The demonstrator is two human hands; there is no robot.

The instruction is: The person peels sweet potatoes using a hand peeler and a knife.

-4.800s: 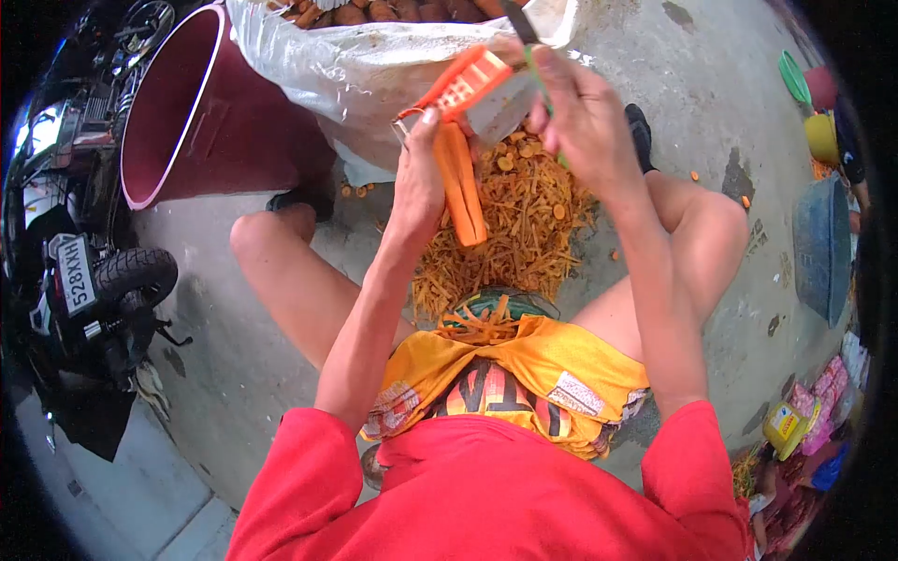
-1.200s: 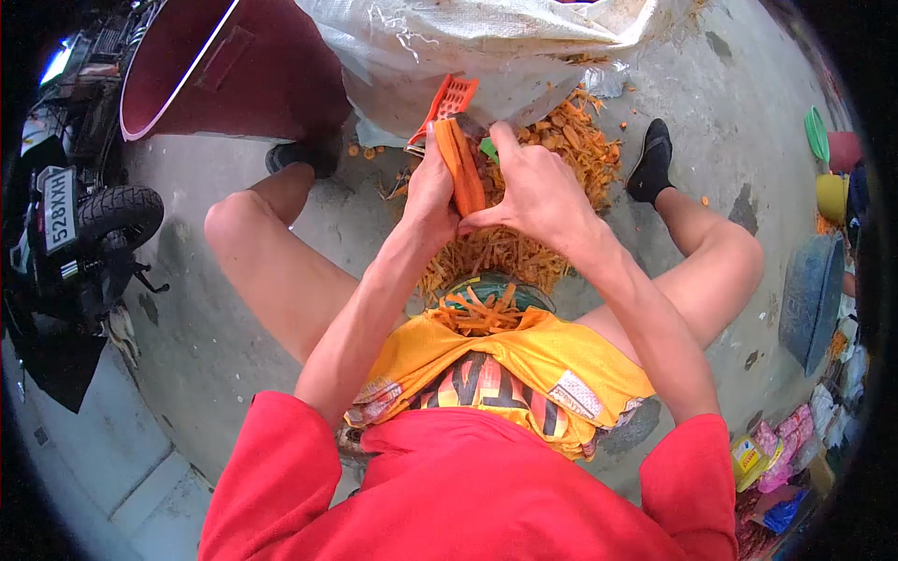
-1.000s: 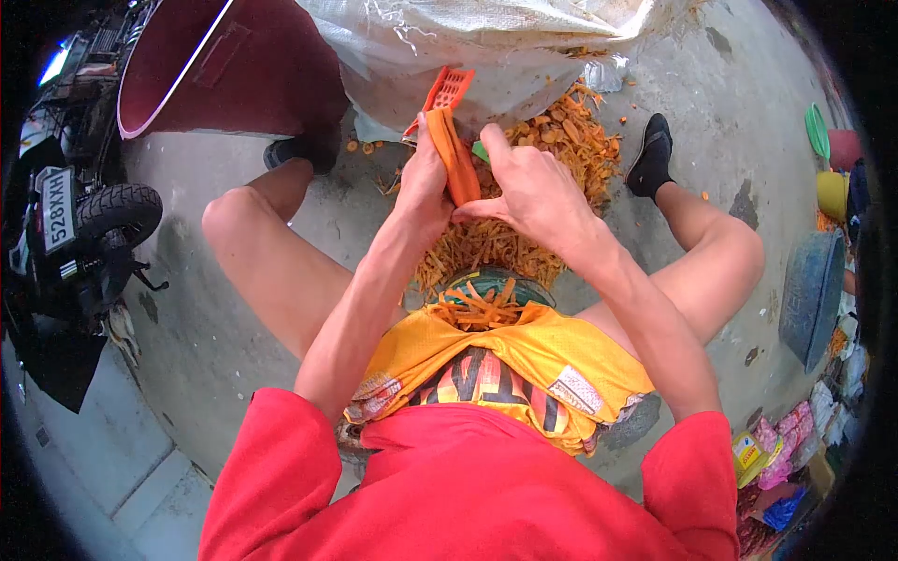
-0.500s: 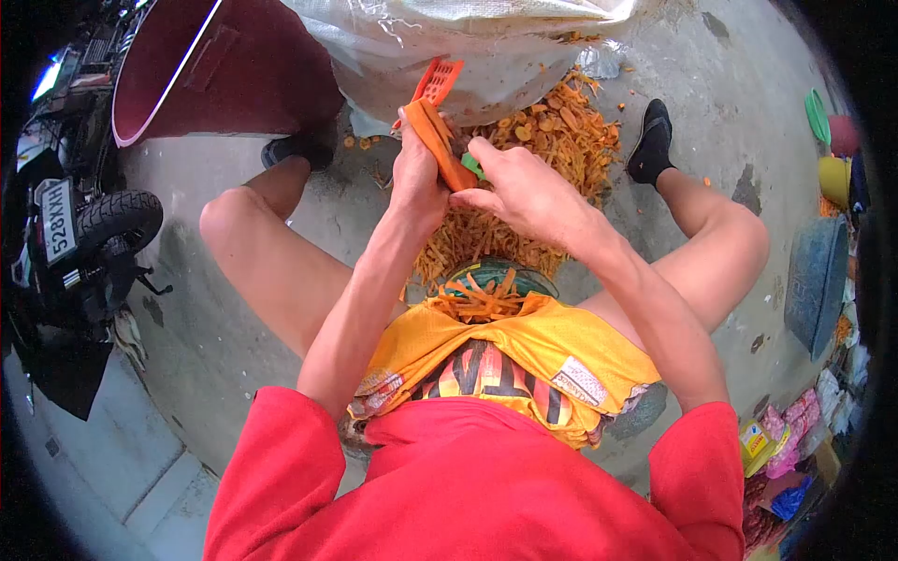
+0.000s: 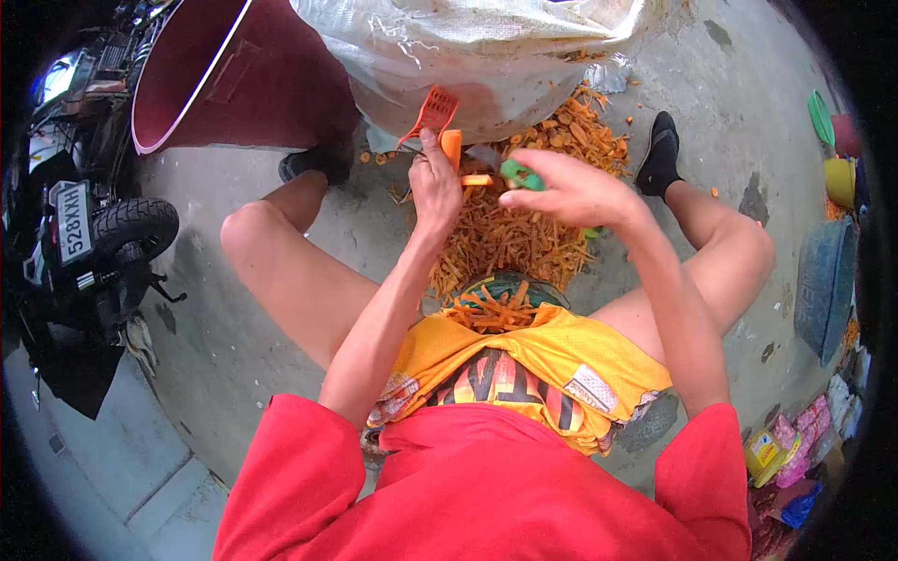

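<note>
My left hand [image 5: 436, 194] is closed around a peeled carrot [image 5: 452, 148], whose end stands up beside the thumb. A red-orange slotted plastic piece [image 5: 437, 109] sticks out just beyond that hand's fingertips. Closed on a green-handled knife [image 5: 521, 176], my right hand [image 5: 575, 187] is to the right of the carrot, and the greyish blade points left, blurred. Between the hands is a short carrot piece [image 5: 477, 179]. Below them lies a large heap of carrot peelings and slices [image 5: 510, 238]. Carrot sticks [image 5: 496, 310] fill a dark green container [image 5: 547, 290] between my legs.
A white sack [image 5: 486, 56] stands ahead, beside a big maroon tub [image 5: 271, 84]. A motorcycle [image 5: 89, 243] is parked on the left. On the right are a blue-grey basin [image 5: 825, 290], a yellow-green container [image 5: 840, 180] and assorted packages [image 5: 786, 453].
My right hand has moved right, away from the carrot, with the knife. The carrot in my left hand is now more upright, and a short piece shows between the hands. The view has shifted slightly.
</note>
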